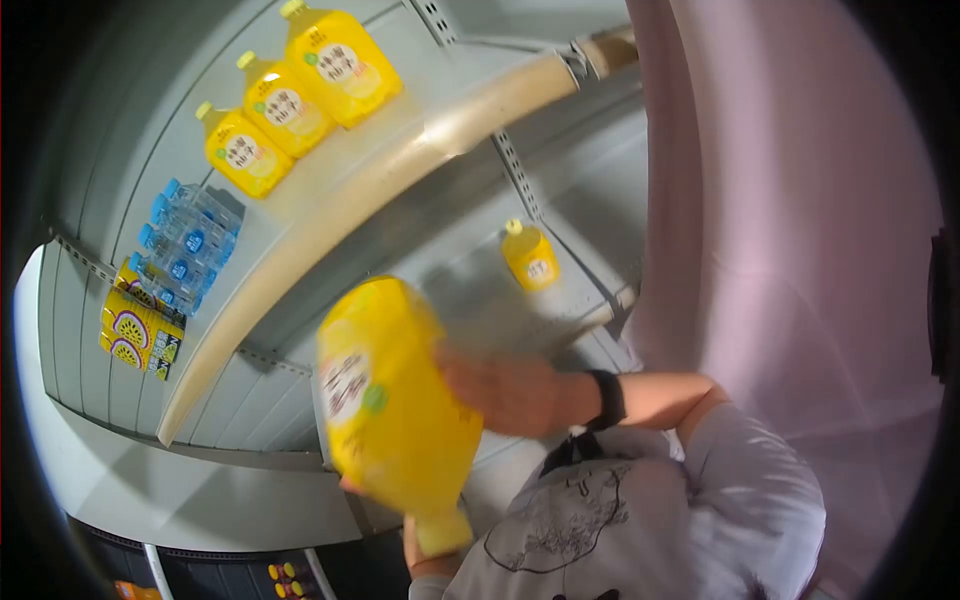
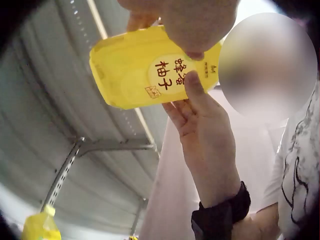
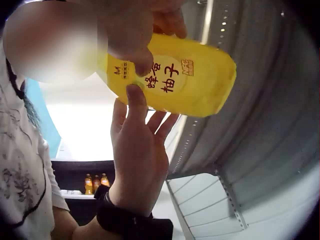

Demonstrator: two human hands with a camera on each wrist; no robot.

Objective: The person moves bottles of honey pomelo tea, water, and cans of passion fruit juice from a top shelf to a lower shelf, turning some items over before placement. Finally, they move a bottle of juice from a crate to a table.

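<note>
Both hands hold a large yellow bottle [image 1: 405, 410] in front of the shelves, its neck and cap toward the person's body. In the head view the right hand [image 1: 515, 390] grips one side, blurred; the left hand [image 1: 412, 540] is mostly hidden behind the bottle. The left wrist view has the left hand [image 2: 200, 22] at the top and the right hand [image 2: 207, 130] below, its thumb on the label side of the bottle [image 2: 125, 70]. From the right wrist view, the left hand [image 3: 140, 155] holds the bottle [image 3: 205, 80] with thumb in front, fingers behind; the right hand [image 3: 127, 30] grips from above.
Three yellow bottles [image 1: 290, 105] stand on the upper shelf, beside blue-capped water bottles [image 1: 185, 245] and yellow fruit-print packs [image 1: 140, 330]. One small yellow bottle [image 1: 530, 258] sits on the lower shelf. A pink curtain [image 1: 790, 200] hangs at the right. Orange bottles [image 3: 96, 183] stand in a dark case.
</note>
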